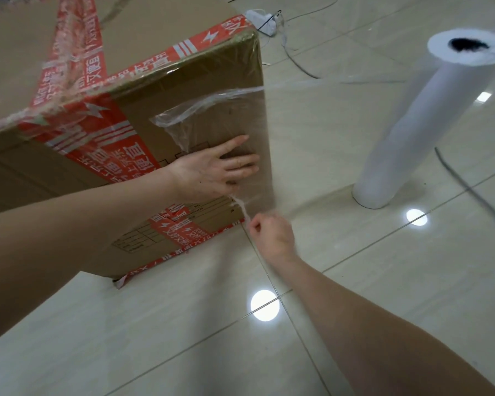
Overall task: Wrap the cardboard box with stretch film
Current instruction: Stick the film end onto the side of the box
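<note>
Left hand [212, 170] presses flat on the film-covered cardboard box [160, 132]; right hand [269, 234] pinches a twisted stretch film [240, 208] strand

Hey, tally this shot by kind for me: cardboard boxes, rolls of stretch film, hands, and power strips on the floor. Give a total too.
cardboard box: 1
stretch film roll, upright on the floor: 1
hands: 2, left hand flat on the box, right hand pinching the film tail
white power strip, blurred: 1
Total: 5
</note>
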`<action>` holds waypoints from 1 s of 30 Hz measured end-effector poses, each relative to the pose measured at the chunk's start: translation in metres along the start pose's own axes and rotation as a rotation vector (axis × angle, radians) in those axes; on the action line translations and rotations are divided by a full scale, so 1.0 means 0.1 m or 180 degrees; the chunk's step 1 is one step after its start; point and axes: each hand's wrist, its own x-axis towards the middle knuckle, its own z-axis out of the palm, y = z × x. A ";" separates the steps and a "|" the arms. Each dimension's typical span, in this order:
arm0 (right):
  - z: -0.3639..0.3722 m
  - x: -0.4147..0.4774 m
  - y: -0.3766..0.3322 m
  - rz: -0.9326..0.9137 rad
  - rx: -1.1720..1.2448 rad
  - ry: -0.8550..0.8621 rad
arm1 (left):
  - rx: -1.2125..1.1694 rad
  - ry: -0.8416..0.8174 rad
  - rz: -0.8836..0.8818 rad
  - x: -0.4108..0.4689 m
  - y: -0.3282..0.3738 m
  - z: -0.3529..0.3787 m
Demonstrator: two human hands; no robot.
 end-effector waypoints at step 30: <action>-0.01 -0.06 0.33 -0.0517 -0.0980 0.0140 | 0.0644 -0.0100 0.0101 0.89 0.79 0.32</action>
